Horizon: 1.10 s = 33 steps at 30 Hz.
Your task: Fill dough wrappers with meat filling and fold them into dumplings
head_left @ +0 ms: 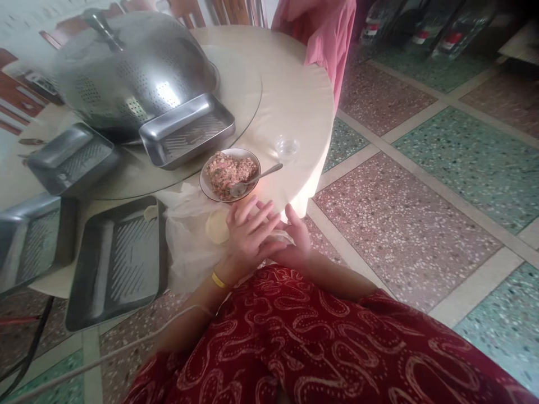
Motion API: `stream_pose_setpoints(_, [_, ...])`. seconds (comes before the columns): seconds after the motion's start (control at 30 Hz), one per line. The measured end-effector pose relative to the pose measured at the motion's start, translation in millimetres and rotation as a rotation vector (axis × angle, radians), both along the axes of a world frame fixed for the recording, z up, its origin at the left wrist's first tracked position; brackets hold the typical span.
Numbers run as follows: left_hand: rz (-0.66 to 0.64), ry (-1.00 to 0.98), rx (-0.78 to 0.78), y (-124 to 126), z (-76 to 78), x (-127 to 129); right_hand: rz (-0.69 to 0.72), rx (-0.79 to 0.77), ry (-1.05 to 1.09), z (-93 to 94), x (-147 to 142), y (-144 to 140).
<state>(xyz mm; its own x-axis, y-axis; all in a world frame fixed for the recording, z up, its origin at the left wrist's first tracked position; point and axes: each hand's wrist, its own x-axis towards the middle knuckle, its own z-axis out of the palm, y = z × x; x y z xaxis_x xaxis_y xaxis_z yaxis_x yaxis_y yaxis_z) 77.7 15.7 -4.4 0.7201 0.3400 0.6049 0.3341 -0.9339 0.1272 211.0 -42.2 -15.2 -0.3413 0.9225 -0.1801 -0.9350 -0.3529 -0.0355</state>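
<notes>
Four ridged steel trays (118,258) sit on the round cream tabletop (290,95). The left hand (248,233) lies fingers spread over the right hand (295,241), seemingly pressing a pale dough wrapper (286,238) between them. One white bowl (231,174) just beyond holds minced filling and one metal spoon (256,178).

Round cream table (290,95), terrazzo floor (421,168) in pink and green squares, wooden chairs (185,11) behind
</notes>
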Motion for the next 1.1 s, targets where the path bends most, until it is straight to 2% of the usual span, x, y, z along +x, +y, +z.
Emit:
stream_pose_setpoints(0.23, [-0.011,0.044,-0.078,1.8,3.6,-4.5,-0.002,-0.011,0.065,3.9,0.1,-1.8])
stream_pose_setpoints(0.43, [0.004,0.053,-0.035,-4.4,1.9,2.4,0.003,-0.011,-0.079,7.2,-1.3,-2.1])
stream_pose_setpoints(0.7, [0.197,-0.059,-0.050,-6.1,-5.3,-7.5,-0.117,0.036,-0.152,3.1,1.1,0.2])
stream_pose_setpoints(1.1, [0.267,-0.123,0.081,-17.0,-9.9,-2.1,-0.142,0.053,-0.217,3.8,-8.2,6.3])
